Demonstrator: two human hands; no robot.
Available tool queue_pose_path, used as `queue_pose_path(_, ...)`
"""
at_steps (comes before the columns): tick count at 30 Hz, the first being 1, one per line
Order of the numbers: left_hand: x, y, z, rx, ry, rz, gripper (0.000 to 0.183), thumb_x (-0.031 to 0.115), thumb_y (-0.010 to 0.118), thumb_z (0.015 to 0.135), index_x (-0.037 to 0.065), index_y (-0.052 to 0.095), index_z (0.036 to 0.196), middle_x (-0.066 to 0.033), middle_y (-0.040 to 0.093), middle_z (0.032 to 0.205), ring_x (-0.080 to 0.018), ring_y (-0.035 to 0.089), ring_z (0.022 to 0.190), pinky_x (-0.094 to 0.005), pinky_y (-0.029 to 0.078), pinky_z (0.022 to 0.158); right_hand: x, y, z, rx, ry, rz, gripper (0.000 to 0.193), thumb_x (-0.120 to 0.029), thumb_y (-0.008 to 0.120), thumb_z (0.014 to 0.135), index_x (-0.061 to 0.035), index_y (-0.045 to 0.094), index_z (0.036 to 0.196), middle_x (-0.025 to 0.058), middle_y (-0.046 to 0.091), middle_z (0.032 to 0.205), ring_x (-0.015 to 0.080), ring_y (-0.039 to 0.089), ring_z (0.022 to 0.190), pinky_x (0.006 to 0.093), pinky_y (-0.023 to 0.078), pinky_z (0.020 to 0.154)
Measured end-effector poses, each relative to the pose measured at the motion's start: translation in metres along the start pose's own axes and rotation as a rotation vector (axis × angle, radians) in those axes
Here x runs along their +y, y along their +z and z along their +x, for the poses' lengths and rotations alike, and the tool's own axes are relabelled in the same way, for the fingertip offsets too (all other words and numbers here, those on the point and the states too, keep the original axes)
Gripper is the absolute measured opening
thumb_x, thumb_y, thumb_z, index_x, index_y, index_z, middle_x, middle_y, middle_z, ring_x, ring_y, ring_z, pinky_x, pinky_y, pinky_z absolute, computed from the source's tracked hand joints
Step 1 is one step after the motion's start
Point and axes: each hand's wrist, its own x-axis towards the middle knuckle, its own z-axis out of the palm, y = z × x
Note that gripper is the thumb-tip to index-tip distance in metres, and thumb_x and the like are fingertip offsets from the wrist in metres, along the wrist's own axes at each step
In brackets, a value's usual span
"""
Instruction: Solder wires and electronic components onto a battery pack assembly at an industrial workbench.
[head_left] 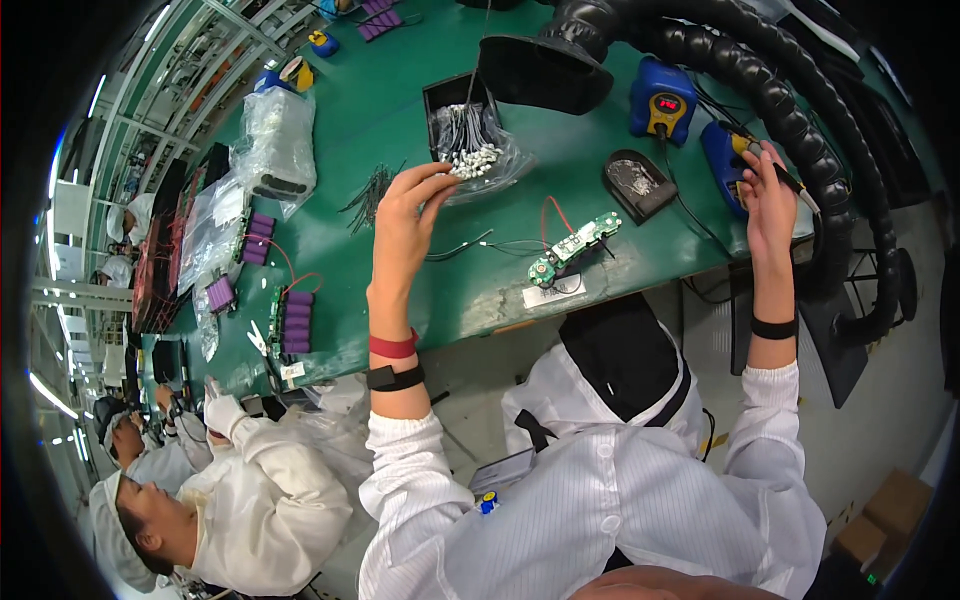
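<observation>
My left hand hovers by the near edge of a black box holding a bundle of grey wires with white connectors in a clear plastic bag. Its fingers are bent, thumb apart from them. At the right, my right hand has its fingers around the soldering iron, whose yellow and black front end lies at the blue stand. Between the hands, a green circuit board with a red wire lies near the table's front edge, above a white label. Loose dark wires lie to its left.
A blue soldering station and a black tip-cleaning tray stand at the right. A black fume hose arches overhead. Purple battery packs, scissors and a bagged stack lie left, near a co-worker.
</observation>
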Motion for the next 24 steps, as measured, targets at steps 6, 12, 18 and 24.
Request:
queue_pose_path(6,0.01,0.0,0.012,0.192,-0.13,-0.531,0.015,0.005,0.057,0.105,-0.004,0.068,0.107,-0.0103,0.074,0.109,-0.0201,0.069,0.107,-0.0344,0.051,0.101,0.006,-0.013,-0.003,0.058,-0.2,-0.179,0.035,-0.02,0.064,0.105,-0.0014,0.064,0.134,0.0002,0.063,0.096,0.0049,0.053,0.081,0.0205,0.044,0.067)
queue_pose_path(12,0.056,-0.016,0.003,0.234,-0.136,-0.404,0.012,0.0,0.062,0.098,0.0,0.073,0.102,-0.0023,0.064,0.085,-0.0082,0.048,0.073,-0.0251,0.038,0.066,-0.012,-0.022,-0.053,0.159,-0.411,-0.264,0.031,-0.018,0.063,0.106,-0.0016,0.065,0.132,-0.0019,0.06,0.092,0.0037,0.051,0.078,0.0192,0.043,0.068)
queue_pose_path(18,0.11,-0.003,-0.02,0.056,0.07,-0.179,0.023,-0.008,0.073,0.077,0.004,0.076,0.096,-0.0047,0.068,0.08,-0.0218,0.058,0.074,-0.0326,0.043,0.069,-0.032,-0.015,-0.117,-0.024,-0.599,-0.319,0.032,-0.016,0.055,0.108,0.0064,0.058,0.131,0.0135,0.069,0.105,0.0153,0.065,0.09,0.028,0.053,0.083)
queue_pose_path(24,0.122,0.014,-0.031,0.01,0.16,-0.085,0.026,-0.008,0.077,0.073,0.006,0.071,0.094,-0.0043,0.073,0.096,-0.0242,0.063,0.083,-0.0346,0.047,0.073,-0.032,0.001,-0.164,-0.463,-0.74,-0.434,0.039,-0.019,0.072,0.094,0.0054,0.06,0.122,0.0175,0.069,0.105,0.0232,0.067,0.09,0.0364,0.054,0.08)
